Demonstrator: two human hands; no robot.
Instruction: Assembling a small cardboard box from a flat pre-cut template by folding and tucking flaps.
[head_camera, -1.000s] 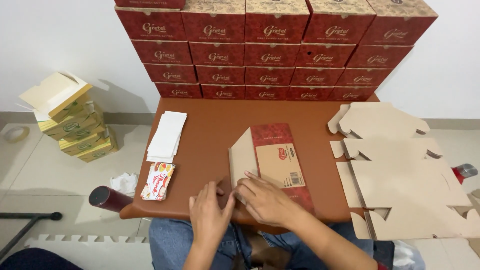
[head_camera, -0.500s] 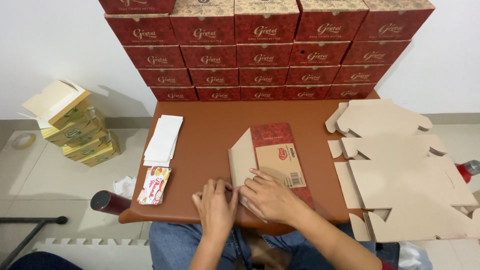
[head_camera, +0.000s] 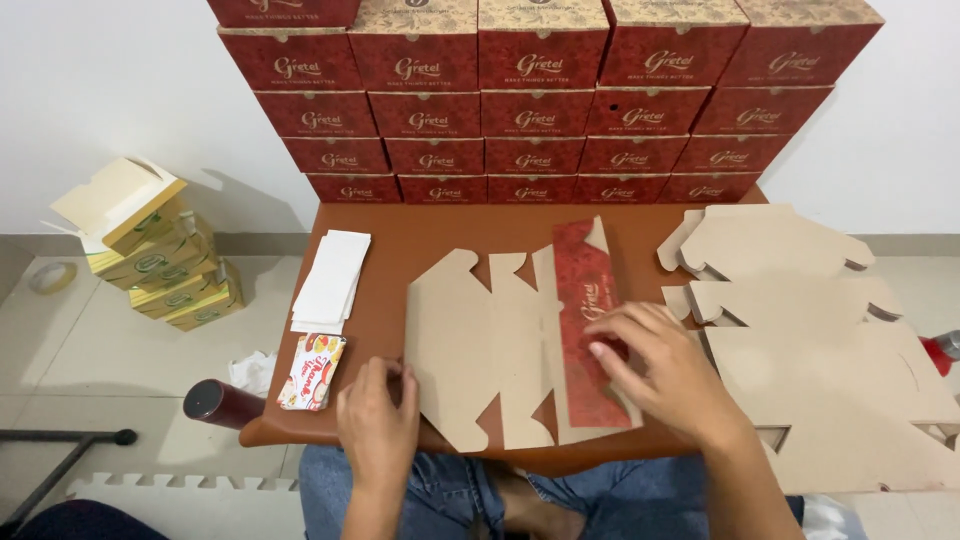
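Cardboard box blank (head_camera: 500, 350), unfolded brown side up with one red printed panel, lies flat at the centre of the brown counter (head_camera: 440, 225). Left hand (head_camera: 378, 420) presses open-palmed on its lower left edge; right hand (head_camera: 665, 375) lies with fingers spread on the red panel, neither gripping. Stacked flat blanks (head_camera: 820, 340) fill the right of the frame, just beside it. White paper stack (head_camera: 332, 280) and a small printed packet (head_camera: 312, 372) lie at the left. Red boxes (head_camera: 540, 100) wall the top; yellow cartons (head_camera: 160, 260) stand on the floor at the far left.
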